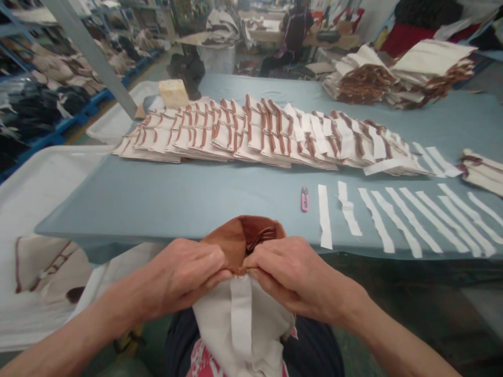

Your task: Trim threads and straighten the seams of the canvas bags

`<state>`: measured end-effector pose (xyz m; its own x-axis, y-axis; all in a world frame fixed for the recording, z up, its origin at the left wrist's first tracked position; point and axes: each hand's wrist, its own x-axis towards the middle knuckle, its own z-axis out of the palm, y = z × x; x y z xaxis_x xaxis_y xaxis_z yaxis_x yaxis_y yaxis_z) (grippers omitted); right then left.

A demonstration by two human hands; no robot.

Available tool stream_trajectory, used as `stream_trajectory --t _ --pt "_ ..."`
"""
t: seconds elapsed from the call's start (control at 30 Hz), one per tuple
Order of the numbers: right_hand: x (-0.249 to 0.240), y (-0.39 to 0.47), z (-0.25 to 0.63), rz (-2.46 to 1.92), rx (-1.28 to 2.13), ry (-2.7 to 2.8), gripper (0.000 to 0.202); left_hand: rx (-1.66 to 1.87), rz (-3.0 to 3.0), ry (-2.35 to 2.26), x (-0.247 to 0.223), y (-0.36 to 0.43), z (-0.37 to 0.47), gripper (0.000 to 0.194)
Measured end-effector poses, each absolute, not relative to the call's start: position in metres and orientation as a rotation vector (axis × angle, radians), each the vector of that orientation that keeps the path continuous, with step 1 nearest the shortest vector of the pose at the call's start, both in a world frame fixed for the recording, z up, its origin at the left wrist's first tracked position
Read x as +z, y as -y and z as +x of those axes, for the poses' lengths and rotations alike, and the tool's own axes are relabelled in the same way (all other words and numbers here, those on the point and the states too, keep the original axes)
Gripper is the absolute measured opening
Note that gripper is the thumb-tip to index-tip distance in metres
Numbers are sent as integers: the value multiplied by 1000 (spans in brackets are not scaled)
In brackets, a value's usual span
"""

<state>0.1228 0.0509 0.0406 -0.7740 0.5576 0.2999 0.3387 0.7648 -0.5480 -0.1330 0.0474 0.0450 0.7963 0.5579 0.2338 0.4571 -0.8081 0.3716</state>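
Between my two hands is a cream cloth bag [212,309] with a brown lining, its mouth open toward the table. My left hand [196,267] pinches the near rim on the left of centre. On the right of centre, my right hand [281,267] grips the same rim, a small gap from the left one. A white strip [241,319] hangs down the bag's outside just below the pinched edge. The bag's lower part, with red print, rests over my lap.
A blue-green table [236,193] holds a long row of folded cream bags [223,131], pink snips [305,200], several white strips [325,214] and stacked cloth [428,68]. White bins [51,162] stand left. A person [293,31] sits at the back.
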Motion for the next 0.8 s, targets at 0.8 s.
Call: stream_trajectory --t 0.8 --pt "14 -82 130 -763 959 2178 67 494 2074 -910 64 -43 -111 35"
